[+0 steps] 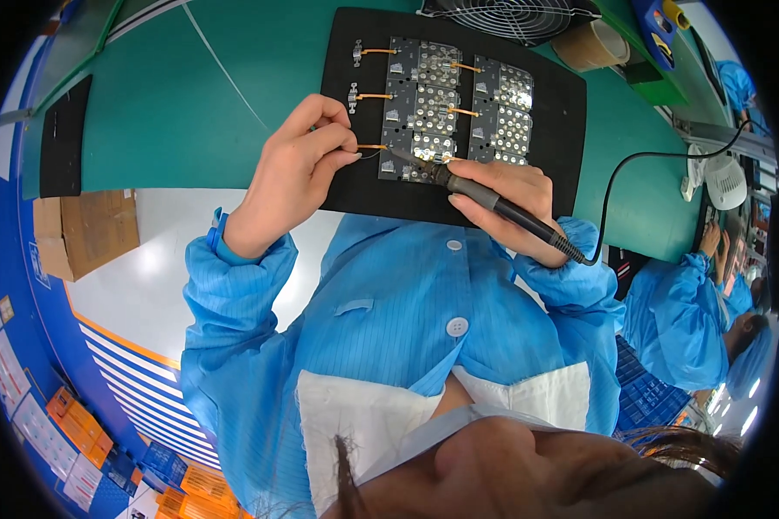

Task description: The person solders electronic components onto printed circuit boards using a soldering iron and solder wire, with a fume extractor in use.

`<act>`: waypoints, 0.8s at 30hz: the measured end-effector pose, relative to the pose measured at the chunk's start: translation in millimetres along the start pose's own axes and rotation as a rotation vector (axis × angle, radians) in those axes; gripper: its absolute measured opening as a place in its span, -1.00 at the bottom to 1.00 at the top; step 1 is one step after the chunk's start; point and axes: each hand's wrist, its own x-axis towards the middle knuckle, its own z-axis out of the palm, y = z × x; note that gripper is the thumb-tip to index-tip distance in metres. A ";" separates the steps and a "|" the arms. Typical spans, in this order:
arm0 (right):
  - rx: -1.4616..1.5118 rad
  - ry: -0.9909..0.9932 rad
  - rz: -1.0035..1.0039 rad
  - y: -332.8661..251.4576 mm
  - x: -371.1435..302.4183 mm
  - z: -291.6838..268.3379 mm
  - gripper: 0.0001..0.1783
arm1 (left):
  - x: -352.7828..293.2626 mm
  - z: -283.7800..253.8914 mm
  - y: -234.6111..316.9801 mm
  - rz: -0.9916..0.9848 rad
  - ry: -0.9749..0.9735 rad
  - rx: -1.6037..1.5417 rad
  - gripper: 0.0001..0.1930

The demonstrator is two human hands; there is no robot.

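My right hand [515, 195] is closed round the dark handle of a soldering iron [502, 206]. Its tip points left over the near-left circuit board [396, 164]. At that board's left edge, my left hand [307, 156] pinches a thin wire, seemingly solder wire [370, 156], that reaches toward the tip. An orange flex strip [372, 146] runs from the board to my left fingertips, which hide its outer end. Several more dark boards with silvery round pads, such as the far-left one [440, 62], lie in two columns on a black mat [558, 130]. Some orange strips end in small metal connectors [352, 97].
A fan with a wire grille [511, 16] stands behind the mat, beside a roll of brown tape [590, 45]. The iron's black cord [640, 156] loops over the green table [173, 104] at right. A co-worker in blue [679, 316] sits at right. A cardboard box [86, 233] is below left.
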 end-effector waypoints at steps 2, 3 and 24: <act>-0.008 -0.004 -0.005 -0.3 1.0 -0.4 -0.62 | 1.4 0.4 -0.6 0.020 0.006 0.020 -0.89; -0.022 -0.007 -0.006 -0.7 1.5 -0.9 -0.62 | 2.2 0.9 -1.2 0.042 0.010 0.039 -0.90; -0.042 -0.006 -0.060 -0.8 3.3 -0.2 -0.64 | 4.4 18.5 -9.6 0.015 0.075 -0.023 -0.86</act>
